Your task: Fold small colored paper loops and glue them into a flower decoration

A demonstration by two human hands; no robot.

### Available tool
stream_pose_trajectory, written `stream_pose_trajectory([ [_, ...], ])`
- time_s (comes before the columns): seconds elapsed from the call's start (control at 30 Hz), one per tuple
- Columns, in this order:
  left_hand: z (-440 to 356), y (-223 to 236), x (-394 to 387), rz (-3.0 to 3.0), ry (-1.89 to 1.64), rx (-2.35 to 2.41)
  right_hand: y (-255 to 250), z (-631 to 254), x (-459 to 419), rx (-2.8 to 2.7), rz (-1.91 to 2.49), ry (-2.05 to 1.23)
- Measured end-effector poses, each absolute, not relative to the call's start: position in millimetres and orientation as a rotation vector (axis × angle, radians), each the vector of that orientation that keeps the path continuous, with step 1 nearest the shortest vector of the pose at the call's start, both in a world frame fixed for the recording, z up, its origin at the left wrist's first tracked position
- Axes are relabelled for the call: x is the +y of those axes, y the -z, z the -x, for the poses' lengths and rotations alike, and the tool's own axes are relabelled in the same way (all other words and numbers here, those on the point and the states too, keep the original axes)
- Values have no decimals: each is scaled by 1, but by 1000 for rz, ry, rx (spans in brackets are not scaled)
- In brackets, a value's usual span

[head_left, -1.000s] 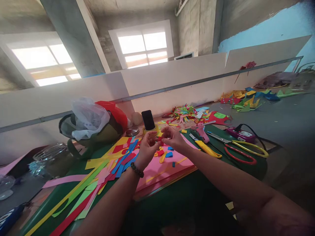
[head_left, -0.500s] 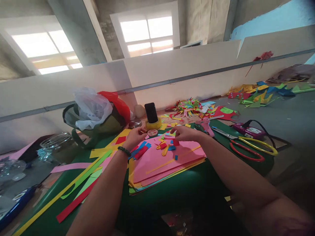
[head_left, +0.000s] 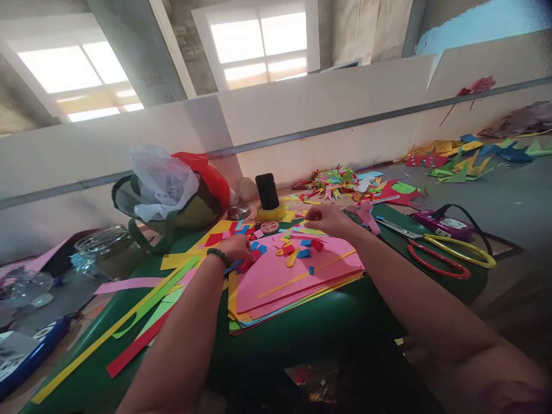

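Paper scraps point(head_left: 304, 253) lie on pink sheets point(head_left: 276, 287), green surface point(head_left: 310, 322) below. Left hand point(head_left: 235, 248) at left strips point(head_left: 247, 265), right hand point(head_left: 330, 218) curled, far side; fingertips unclear, can't tell either grip. Pale partition point(head_left: 345, 106), bright windows point(head_left: 259, 43) far.

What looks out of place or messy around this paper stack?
The pink-topped paper stack is fanned unevenly, its layers showing at the near edge, with small cut pieces scattered on top. Long paper strips sprawl across the green surface. I see nothing clearly damaged or spilled.
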State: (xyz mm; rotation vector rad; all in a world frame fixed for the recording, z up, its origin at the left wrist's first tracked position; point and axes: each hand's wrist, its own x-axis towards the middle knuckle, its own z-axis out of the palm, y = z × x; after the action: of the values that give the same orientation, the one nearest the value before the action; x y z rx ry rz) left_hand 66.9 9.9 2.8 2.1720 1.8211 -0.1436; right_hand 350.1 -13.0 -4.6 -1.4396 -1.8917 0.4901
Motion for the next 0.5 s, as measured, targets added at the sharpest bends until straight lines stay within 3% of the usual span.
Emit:
stream_pose_trajectory([
  [0.2, -66, -1, 12, -2197, 142, 1801, 12, -346, -5, -1753, 1215, -617],
  [0.5, -67, -4, 8, -2262, 15, 1821, 5, -343, -9, -1444, 1004, -391],
])
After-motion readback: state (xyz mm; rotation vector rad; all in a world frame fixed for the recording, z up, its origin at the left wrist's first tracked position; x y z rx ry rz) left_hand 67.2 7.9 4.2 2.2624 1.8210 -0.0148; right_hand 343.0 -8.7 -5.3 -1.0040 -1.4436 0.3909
